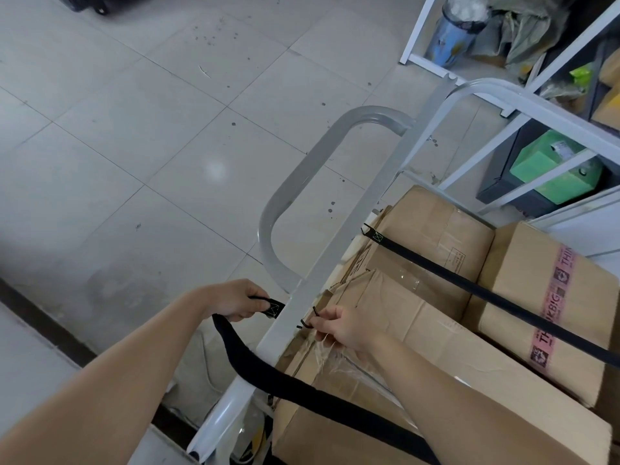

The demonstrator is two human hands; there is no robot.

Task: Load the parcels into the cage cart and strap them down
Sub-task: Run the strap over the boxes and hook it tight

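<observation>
Black strap (302, 394) runs across the near cardboard box (429, 317) up to the left hand (235, 302), which grips its stitched end outside the cart rail (335, 250). Right hand (342, 327), just inside the rail, pinches the hook (310, 322). The rail lies between the hands and runs away from the person. Far strap (469, 283) is already hooked.

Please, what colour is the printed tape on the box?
The tape is pink; head view.

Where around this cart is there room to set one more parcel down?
Free: the tiled floor left of the grey handle. Inside the cart the cardboard boxes sit packed together, a black strap across them; the left hand grips the second strap and the right hand pinches its hook at the side rail. The shelf beyond is stuffed.
</observation>
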